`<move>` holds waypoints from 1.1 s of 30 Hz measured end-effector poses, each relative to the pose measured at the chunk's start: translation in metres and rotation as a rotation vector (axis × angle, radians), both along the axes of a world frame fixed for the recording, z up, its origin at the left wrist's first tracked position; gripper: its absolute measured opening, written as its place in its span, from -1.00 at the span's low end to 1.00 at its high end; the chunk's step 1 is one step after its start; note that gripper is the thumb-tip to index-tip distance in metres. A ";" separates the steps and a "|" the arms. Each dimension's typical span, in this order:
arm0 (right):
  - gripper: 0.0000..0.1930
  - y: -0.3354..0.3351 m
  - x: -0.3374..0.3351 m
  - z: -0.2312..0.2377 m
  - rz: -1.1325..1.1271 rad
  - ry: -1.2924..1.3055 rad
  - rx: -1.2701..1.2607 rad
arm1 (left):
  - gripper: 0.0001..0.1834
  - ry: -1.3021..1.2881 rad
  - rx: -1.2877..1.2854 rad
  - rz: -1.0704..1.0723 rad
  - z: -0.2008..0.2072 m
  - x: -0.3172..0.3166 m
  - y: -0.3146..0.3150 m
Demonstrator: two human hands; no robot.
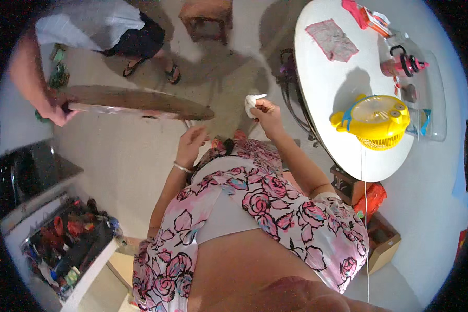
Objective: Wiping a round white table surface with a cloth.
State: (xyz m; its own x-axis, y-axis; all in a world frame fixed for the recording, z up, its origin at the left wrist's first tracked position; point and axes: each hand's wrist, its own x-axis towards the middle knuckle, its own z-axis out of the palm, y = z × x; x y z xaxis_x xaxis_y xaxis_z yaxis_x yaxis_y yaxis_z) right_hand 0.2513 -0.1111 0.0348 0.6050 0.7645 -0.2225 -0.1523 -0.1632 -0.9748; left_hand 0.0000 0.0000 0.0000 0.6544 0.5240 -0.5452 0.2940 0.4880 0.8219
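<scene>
The left hand (191, 141) looks empty, fingers loosely bent just beside the right edge of the brown round board (140, 102); I cannot tell whether they touch. The right hand (268, 115) is pinched narrow on a crumpled white cloth (250, 105), off beyond that edge. To handle this well, I would keep the cloth bunched so nothing trails, and steady the board's right edge with a flat left palm. A co-worker's hand (58, 112) grips its left edge, so the 2 people should move at 1 pace. Past the white table's (351, 154) near edge, 1 yellow fan (377, 117) stands; 1 checked cloth (332, 40) lies by the far left edge.
</scene>
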 end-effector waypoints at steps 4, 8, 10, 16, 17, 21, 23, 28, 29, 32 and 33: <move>-0.87 0.010 -0.035 0.007 0.298 -0.231 -0.233 | -0.44 -0.214 0.005 -0.028 0.024 0.027 -0.019; -0.73 0.014 -0.064 -0.016 0.521 -0.235 -0.131 | -0.56 -0.230 0.240 -0.063 0.017 0.037 -0.017; -0.71 0.020 -0.071 -0.009 0.578 -0.218 -0.151 | -0.59 -0.086 0.284 -0.149 0.022 0.028 -0.012; -0.68 0.015 -0.060 -0.015 0.559 -0.303 -0.235 | -0.70 -0.125 -0.142 0.285 -0.011 -0.011 -0.002; -0.69 0.013 -0.053 -0.014 0.523 -0.383 -0.301 | -0.71 -0.089 -0.131 0.322 -0.021 -0.020 -0.001; -0.70 -0.007 -0.014 -0.027 0.324 -0.494 -0.230 | -0.70 0.133 -0.125 0.397 -0.060 -0.040 0.003; -0.71 -0.015 0.001 -0.007 0.214 -0.441 -0.315 | -0.70 0.176 -0.064 0.358 -0.120 -0.071 -0.010; -0.70 -0.050 0.067 -0.017 0.018 -0.691 -0.311 | -0.63 0.833 0.774 -0.676 -0.177 -0.118 -0.043; -0.70 -0.034 0.070 -0.007 0.033 -0.681 -0.272 | -0.63 0.866 0.787 -0.648 -0.213 -0.167 -0.062; -0.65 -0.037 0.109 -0.010 -0.127 -1.034 -0.399 | -0.54 1.087 0.918 -1.178 -0.213 -0.176 -0.075; -0.56 -0.058 0.135 -0.011 -0.247 -1.117 -0.448 | -0.55 1.044 0.991 -1.177 -0.200 -0.158 -0.067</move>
